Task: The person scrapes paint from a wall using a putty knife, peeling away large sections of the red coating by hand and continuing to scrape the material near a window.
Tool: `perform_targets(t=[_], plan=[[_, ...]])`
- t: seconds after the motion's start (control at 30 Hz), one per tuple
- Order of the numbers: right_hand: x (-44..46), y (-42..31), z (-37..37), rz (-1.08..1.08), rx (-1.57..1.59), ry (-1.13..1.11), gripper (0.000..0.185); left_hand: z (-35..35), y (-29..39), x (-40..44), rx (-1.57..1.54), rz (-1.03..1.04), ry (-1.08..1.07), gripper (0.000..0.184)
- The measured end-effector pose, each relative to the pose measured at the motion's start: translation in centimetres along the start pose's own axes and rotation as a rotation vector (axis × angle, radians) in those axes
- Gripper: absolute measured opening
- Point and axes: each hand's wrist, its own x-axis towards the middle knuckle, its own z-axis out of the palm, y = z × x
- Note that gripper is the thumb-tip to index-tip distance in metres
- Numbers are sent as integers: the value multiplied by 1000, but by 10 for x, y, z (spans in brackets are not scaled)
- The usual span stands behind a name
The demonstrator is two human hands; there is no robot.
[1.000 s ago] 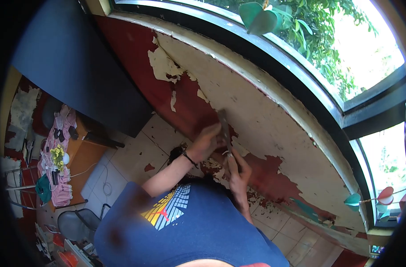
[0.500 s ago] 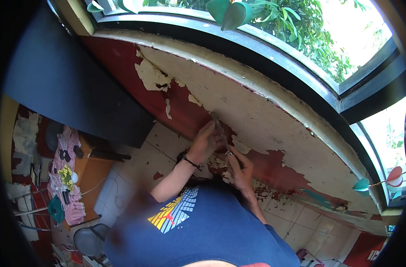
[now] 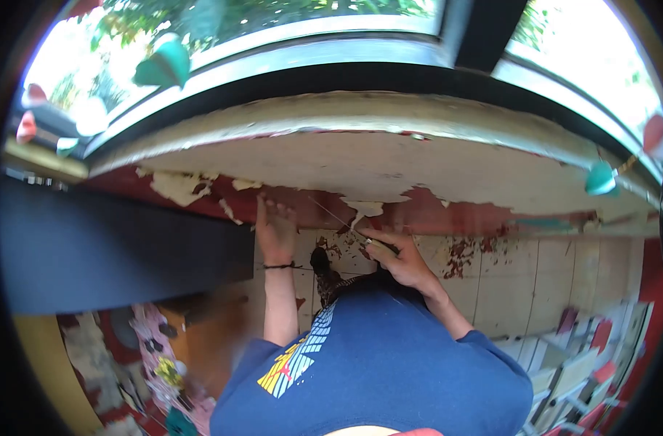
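My left hand (image 3: 277,229) is raised against the red lower part of the wall (image 3: 309,203), its fingers apart and nothing in it. To its right, my right hand (image 3: 398,256) grips the handle of a thin metal scraper (image 3: 333,212). The blade points up and left towards the wall, between the two hands. Around the blade, red paint borders a pale bare area (image 3: 389,163) with ragged edges. A loose pale flake (image 3: 364,211) shows near the tool's tip side.
Windows with a dark frame (image 3: 346,76) run above the wall. A dark panel (image 3: 120,247) stands at left. Paint chips lie on the floor tiles (image 3: 506,291). A table with a pink cloth (image 3: 151,349) is at lower left, chairs (image 3: 575,374) at lower right.
The view has turned, so the wall now runs nearly level across it. My left hand has moved away from the scraper blade and opened. My right hand still holds the scraper.
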Motion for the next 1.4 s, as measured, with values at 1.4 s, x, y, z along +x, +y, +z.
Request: perform_targets(t=[1.4], plan=[[-27,77,-2,120,410,241,31,27,-128,-65,330,-401,-189,24]])
